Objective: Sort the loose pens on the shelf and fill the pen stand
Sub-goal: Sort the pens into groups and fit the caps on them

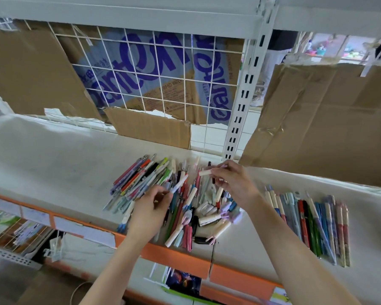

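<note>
We held a white pen (pixel 179 184) pinched near its lower end in our left hand (pixel 151 209), its long axis slanting up and away to the right above the loose pile of pens (pixel 174 201) on the shelf (pixel 53 155). It looked light, stiff and smooth, best gripped mid-barrel. Our right hand (pixel 233 183) pinched a short cream cap (pixel 205 172), lying crosswise. A sorted row of pens (pixel 310 223) lay well right of those fingers.

Views: one, head-worn, wide-angle.
Facing: forward and down onto the white shelf (pixel 53 155), wire grid back panel (pixel 154 84) ahead.
Nearness: close; both forearms reach in from the bottom edge.
Framing: straight lines bow toward the edges.
</note>
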{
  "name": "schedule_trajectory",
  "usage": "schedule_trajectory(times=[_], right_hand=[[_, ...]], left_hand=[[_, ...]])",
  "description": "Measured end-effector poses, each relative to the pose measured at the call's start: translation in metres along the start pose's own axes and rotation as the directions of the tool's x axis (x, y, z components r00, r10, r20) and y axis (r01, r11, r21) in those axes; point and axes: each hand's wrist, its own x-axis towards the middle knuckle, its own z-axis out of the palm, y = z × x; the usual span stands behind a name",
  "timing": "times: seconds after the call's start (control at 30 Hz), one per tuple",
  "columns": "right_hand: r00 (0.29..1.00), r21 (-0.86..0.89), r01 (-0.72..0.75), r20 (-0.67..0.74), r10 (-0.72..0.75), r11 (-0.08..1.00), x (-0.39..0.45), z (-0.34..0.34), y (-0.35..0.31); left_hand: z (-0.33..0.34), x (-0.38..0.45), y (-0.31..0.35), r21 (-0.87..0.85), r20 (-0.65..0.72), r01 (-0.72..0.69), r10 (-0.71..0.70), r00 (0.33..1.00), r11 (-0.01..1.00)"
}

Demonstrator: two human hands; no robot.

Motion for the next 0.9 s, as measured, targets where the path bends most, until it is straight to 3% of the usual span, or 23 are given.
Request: schedule_trajectory(times=[0.23, 0.3, 0.33, 0.4, 0.5, 0.6, 0.73, 0.9], right_hand=[[0.999, -0.011, 0.029, 0.038, -0.029, 1.000, -0.005, -0.005, 0.007], [0.998, -0.205, 0.061, 0.000, -0.063, 0.977, -0.004, -0.004, 0.010], [0.997, -0.414, 0.077, 0.005, -0.082, 0.907, -0.004, -0.003, 0.012], [0.994, -0.735, 0.112, 0.084, -0.074, 0.669, -0.004, 0.002, 0.015], [0.979, -0.886, 0.203, 0.181, -0.092, 0.416, -0.003, 0.014, 0.017], [0.926, -0.905, 0.369, 0.340, -0.164, 0.212, -0.004, 0.024, 0.022], [0.863, -0.862, 0.501, 0.492, -0.113, 0.070, -0.008, 0.028, 0.033], [0.739, -0.765, 0.638, 0.639, -0.214, -0.083, -0.007, 0.024, 0.039]], left_hand=[[0.003, -0.002, 0.006, 0.018, 0.030, -0.034, 0.033, 0.999, 0.999], [0.002, -0.004, 0.006, 0.027, 0.018, -0.031, 0.030, 0.999, 0.999], [0.002, -0.004, 0.006, 0.028, 0.008, -0.020, 0.020, 1.000, 0.999], [0.002, -0.003, 0.004, 0.020, 0.001, 0.006, -0.006, 1.000, 1.000], [0.002, -0.002, 0.000, -0.014, 0.014, 0.036, -0.036, 0.999, 0.999], [0.001, -0.003, -0.001, -0.025, 0.015, 0.053, -0.052, 0.999, 0.998], [-0.002, -0.005, -0.002, -0.058, 0.004, 0.087, -0.086, 0.996, 0.995], [-0.002, -0.007, 0.003, -0.143, -0.019, 0.106, -0.109, 0.994, 0.984]])
